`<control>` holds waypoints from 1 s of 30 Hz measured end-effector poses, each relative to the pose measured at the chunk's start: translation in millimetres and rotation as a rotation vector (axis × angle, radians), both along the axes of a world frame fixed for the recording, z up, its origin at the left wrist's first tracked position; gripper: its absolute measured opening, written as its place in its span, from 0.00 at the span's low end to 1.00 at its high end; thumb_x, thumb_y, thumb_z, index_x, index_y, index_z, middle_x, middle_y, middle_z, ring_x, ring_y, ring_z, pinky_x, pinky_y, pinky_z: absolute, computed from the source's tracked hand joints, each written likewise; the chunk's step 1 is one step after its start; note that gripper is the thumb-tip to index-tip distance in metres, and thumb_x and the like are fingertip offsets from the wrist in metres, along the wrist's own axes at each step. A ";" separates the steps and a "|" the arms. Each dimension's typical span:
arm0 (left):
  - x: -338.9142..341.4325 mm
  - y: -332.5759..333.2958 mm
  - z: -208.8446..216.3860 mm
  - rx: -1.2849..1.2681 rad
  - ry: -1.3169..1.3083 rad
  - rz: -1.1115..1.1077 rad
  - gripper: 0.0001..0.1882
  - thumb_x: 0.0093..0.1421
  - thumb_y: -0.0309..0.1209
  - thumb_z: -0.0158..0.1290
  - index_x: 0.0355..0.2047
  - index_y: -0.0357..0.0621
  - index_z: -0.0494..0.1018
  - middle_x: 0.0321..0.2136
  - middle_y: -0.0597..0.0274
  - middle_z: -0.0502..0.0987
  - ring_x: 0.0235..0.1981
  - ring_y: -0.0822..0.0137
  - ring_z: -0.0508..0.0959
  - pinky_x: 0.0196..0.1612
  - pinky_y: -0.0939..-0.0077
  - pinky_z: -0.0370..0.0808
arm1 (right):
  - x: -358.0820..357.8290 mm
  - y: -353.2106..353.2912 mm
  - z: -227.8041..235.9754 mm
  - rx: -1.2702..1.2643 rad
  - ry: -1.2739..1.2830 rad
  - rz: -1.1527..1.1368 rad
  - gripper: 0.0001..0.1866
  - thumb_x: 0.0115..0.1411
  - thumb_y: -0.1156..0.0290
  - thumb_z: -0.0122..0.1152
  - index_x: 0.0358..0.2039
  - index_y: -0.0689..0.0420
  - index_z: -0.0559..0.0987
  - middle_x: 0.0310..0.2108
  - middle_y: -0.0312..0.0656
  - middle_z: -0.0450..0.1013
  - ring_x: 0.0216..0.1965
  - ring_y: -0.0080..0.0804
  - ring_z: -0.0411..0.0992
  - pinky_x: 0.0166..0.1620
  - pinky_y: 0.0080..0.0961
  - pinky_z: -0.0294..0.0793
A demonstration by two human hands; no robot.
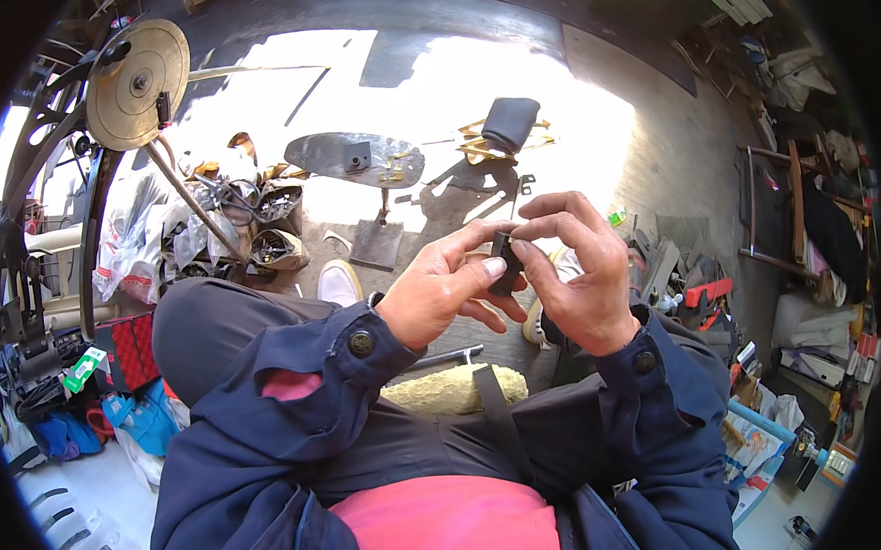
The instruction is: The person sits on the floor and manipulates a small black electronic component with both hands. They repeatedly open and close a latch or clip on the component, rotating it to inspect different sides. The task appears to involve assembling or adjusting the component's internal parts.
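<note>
Both the left hand point(439, 293) and right hand point(576, 269) pinch one small dark piece point(504, 262) between curled fingertips.

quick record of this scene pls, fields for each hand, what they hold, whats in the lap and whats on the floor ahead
left hand: thumb and fingers pinch a small dark object
right hand: fingertips grip the same small dark object from the other side
lap: pale fuzzy pad crossed by a dark strap
floor ahead: oval metal plate on a stand, dark cushion
upper left: brass-coloured wheel
</note>
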State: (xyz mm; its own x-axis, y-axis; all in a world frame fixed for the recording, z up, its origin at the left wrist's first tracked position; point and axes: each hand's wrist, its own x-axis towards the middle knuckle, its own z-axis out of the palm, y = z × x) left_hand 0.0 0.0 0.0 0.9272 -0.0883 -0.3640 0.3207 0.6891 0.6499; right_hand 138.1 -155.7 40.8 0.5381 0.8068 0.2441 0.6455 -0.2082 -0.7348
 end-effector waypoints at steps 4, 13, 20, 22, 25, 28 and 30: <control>-2.1 0.3 0.5 0.011 0.006 0.000 0.26 0.77 0.33 0.48 0.73 0.46 0.61 0.47 0.54 0.79 0.42 0.58 0.88 0.41 0.67 0.87 | -1.7 1.0 -2.6 0.014 -0.054 0.018 0.08 0.56 0.82 0.72 0.37 0.60 0.84 0.43 0.48 0.80 0.43 0.43 0.82 0.45 0.34 0.79; -0.8 -2.9 -0.8 0.067 0.004 0.011 0.26 0.77 0.30 0.48 0.73 0.44 0.62 0.44 0.56 0.80 0.41 0.62 0.88 0.40 0.69 0.87 | 2.3 2.3 -2.8 0.006 -0.242 0.060 0.10 0.52 0.80 0.74 0.35 0.56 0.83 0.39 0.40 0.80 0.38 0.43 0.80 0.42 0.37 0.78; -0.8 -5.5 -3.2 0.145 0.039 -0.008 0.24 0.77 0.30 0.48 0.71 0.42 0.64 0.42 0.58 0.79 0.38 0.66 0.87 0.38 0.72 0.85 | 3.0 1.1 -1.6 -0.040 -0.252 0.087 0.08 0.53 0.79 0.73 0.33 0.56 0.83 0.37 0.39 0.80 0.36 0.43 0.80 0.42 0.37 0.77; -1.1 -5.8 -3.4 0.142 0.029 -0.006 0.24 0.77 0.30 0.47 0.71 0.42 0.64 0.42 0.59 0.79 0.37 0.66 0.87 0.37 0.73 0.85 | 3.6 1.1 -2.9 -0.035 -0.237 0.093 0.08 0.53 0.80 0.73 0.33 0.56 0.83 0.37 0.40 0.80 0.36 0.43 0.80 0.42 0.37 0.78; -1.0 -5.2 -3.6 0.145 0.021 -0.018 0.23 0.77 0.30 0.46 0.70 0.42 0.64 0.42 0.59 0.79 0.37 0.67 0.87 0.37 0.73 0.85 | 4.2 0.7 -4.2 -0.033 -0.221 0.104 0.08 0.53 0.80 0.73 0.33 0.56 0.83 0.36 0.40 0.80 0.37 0.43 0.80 0.42 0.37 0.78; -0.9 -4.5 -4.4 0.138 0.018 -0.029 0.22 0.77 0.31 0.46 0.70 0.42 0.65 0.43 0.59 0.79 0.37 0.66 0.86 0.38 0.73 0.85 | 4.7 0.1 -5.9 -0.031 -0.210 0.111 0.08 0.54 0.80 0.73 0.34 0.56 0.84 0.36 0.40 0.80 0.37 0.43 0.81 0.41 0.36 0.79; -0.9 -3.9 -5.4 0.128 0.017 -0.037 0.22 0.78 0.31 0.45 0.69 0.42 0.65 0.43 0.59 0.79 0.37 0.66 0.87 0.39 0.72 0.85 | 4.8 0.1 -7.6 -0.028 -0.202 0.112 0.08 0.54 0.80 0.72 0.35 0.56 0.84 0.36 0.40 0.81 0.36 0.42 0.81 0.41 0.36 0.79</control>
State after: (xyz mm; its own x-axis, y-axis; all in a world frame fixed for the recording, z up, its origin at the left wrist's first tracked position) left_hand -0.9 -3.9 -5.4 0.9177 -0.0745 -0.3903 0.3565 0.5883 0.7258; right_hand 142.9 -155.5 33.2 0.3876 0.8665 0.3145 0.7988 -0.1455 -0.5837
